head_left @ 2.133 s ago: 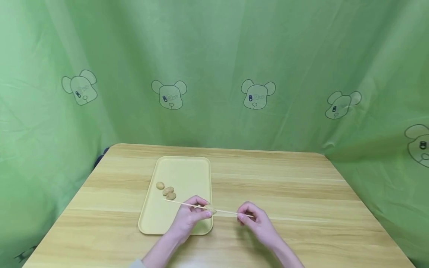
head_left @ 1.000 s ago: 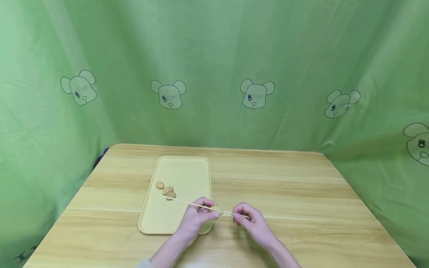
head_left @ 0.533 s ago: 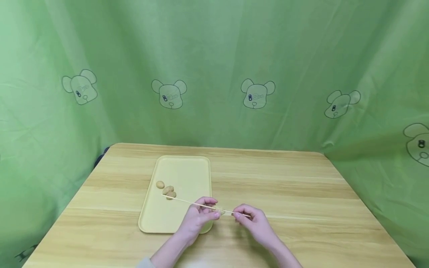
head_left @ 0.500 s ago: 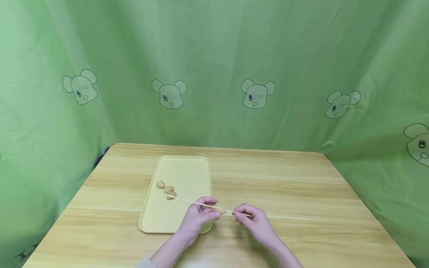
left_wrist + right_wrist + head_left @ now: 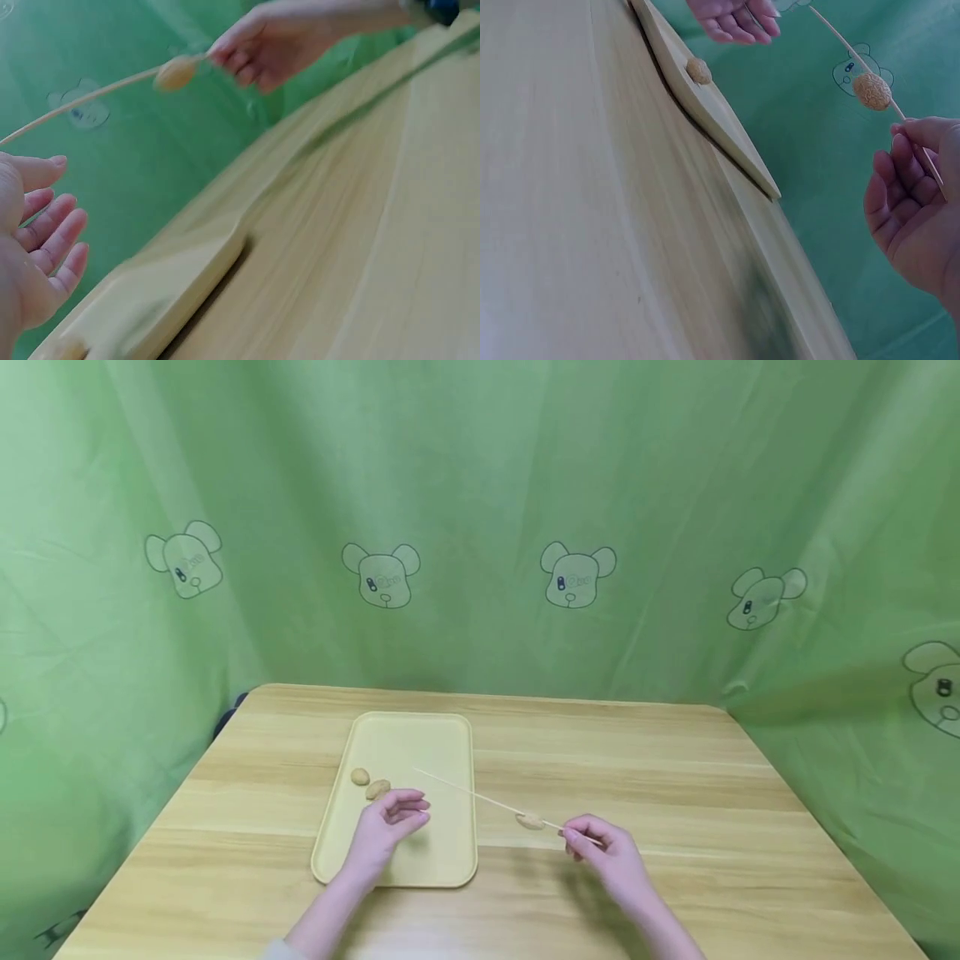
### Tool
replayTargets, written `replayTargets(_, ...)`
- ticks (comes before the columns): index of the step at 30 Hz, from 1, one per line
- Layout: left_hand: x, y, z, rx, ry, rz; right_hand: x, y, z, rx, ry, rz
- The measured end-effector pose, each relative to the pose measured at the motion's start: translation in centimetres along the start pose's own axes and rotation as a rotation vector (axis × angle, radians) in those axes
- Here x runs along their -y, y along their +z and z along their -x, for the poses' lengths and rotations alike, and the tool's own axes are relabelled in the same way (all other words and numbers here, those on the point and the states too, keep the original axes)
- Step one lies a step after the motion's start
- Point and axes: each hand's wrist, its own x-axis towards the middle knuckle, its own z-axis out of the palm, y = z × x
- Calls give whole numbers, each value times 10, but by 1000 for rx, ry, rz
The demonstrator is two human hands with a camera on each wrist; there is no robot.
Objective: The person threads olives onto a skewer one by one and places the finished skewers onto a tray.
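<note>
Right hand, read from my remote feed: thumb and index finger pinch a thin wooden skewer near one end, a short stub showing past the grip; the other fingers bend loosely below; one tan, wrinkled oval nugget sits on the shaft just beyond the fingertips, above the counter. Step in hand, by my judgement: holding the loaded skewer steady; I would keep the pinch firm and close behind the nugget, since a long free shaft probably flexes; I would also hold it near level against sliding, and keep the tip clear of the other hand.

Axis: the skewer runs from the right hand leftward and away from the wearer, free tip over the cream tray; the nugget's long axis lies roughly parallel to it.

Left hand: holds nothing, fingers relaxed, thumb apart in the left wrist view; it hovers over the tray near a loose nugget; contact I cannot tell; a farther nugget lies beyond; green curtain behind the counter, printed with bear heads.
</note>
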Motion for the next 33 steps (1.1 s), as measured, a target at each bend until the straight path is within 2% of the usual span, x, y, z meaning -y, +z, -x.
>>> replayTargets(6, 5, -32, -6, -84, 46, -137, -4, -9, 4, -18, 23, 29)
replayTargets(14, 15, -60, -15, -140, 11, -262, -8, -19, 7, -63, 14, 53)
replayTargets(25, 25, -68, -20, -142, -7, -369, -12, -25, 11, -61, 18, 60)
replayTargets(33, 31, -68, -24, -130, 17, -452, -14, -26, 12, -62, 52, 66)
